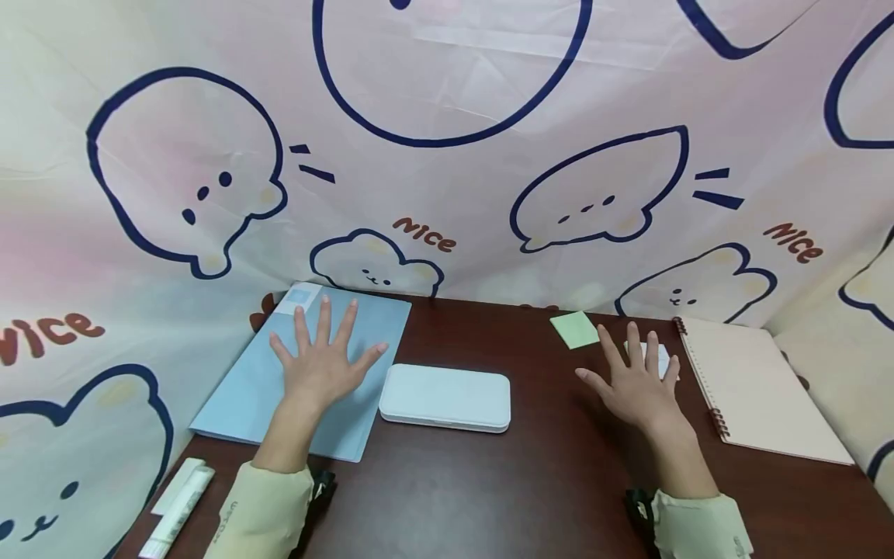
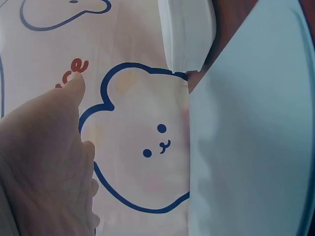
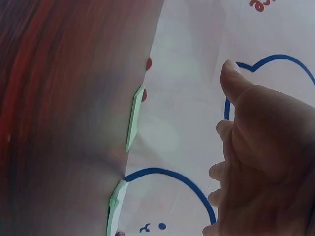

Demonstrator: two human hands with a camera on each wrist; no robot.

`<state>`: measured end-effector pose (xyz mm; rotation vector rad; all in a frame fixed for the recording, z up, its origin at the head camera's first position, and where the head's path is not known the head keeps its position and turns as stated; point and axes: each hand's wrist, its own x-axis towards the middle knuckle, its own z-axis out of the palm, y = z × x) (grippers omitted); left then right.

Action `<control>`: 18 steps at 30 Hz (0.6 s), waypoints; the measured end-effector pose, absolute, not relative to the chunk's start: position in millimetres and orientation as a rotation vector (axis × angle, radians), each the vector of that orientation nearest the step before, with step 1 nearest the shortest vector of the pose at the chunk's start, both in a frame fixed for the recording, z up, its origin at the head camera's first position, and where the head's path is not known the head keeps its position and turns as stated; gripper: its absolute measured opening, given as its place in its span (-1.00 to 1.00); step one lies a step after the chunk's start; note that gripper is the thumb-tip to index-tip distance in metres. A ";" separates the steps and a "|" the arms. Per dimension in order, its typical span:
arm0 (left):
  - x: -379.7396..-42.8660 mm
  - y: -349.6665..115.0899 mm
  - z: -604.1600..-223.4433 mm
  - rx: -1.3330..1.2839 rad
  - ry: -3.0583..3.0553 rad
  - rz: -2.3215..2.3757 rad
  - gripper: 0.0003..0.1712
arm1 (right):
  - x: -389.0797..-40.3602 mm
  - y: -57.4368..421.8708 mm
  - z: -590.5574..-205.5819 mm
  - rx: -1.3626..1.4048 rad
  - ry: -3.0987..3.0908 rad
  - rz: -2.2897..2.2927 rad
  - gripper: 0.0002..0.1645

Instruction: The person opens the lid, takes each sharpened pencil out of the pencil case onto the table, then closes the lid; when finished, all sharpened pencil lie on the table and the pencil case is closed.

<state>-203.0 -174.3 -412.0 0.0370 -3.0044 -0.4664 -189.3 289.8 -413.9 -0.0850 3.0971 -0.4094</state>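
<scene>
My left hand (image 1: 321,374), fingers spread and holding nothing, hovers over a light blue folder (image 1: 244,388) at the left of the table. In the left wrist view the thumb and palm of that hand (image 2: 49,147) stand apart from the folder (image 2: 251,137). Between the hands lies a closed white case (image 1: 445,397). On the right, my right hand (image 1: 637,388) is spread as well, above the table and partly covering a small white and green pad (image 1: 663,360). A square green sticky note pad (image 1: 576,330) lies just beyond its thumb. Both pads show edge-on in the right wrist view.
At the right side lies a spiral notebook (image 1: 764,388) with a pale cover. Two white stick-shaped items, one a patterned tube (image 1: 178,512), sit by the left front edge. A printed curtain (image 1: 475,194) with cartoon bears walls the dark wood table (image 1: 531,481) at back and sides.
</scene>
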 end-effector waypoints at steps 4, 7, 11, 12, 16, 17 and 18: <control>-203.9 -173.6 -412.7 0.018 -3.005 -0.485 0.15 | -190.0 282.2 -414.1 -0.124 3.105 -0.413 0.08; -204.9 -175.3 -412.6 -0.007 -3.015 -0.489 0.17 | -193.8 270.0 -415.9 -0.190 3.092 -0.439 0.07; -203.7 -177.3 -411.2 -0.070 -3.032 -0.532 0.22 | -197.5 244.1 -420.1 -0.349 3.064 -0.500 0.04; -203.7 -177.0 -410.8 -0.089 -3.038 -0.552 0.23 | -198.2 236.5 -421.2 -0.398 3.050 -0.524 0.04; -204.5 -173.6 -410.6 -0.161 -3.061 -0.620 0.28 | -199.5 206.5 -426.2 -0.599 2.977 -0.602 0.04; -204.6 -172.7 -410.8 -0.172 -3.070 -0.627 0.29 | -199.7 199.6 -427.4 -0.647 2.953 -0.610 0.04; -204.6 -172.0 -411.2 -0.181 -3.080 -0.631 0.30 | -200.0 193.2 -428.6 -0.690 2.922 -0.625 0.05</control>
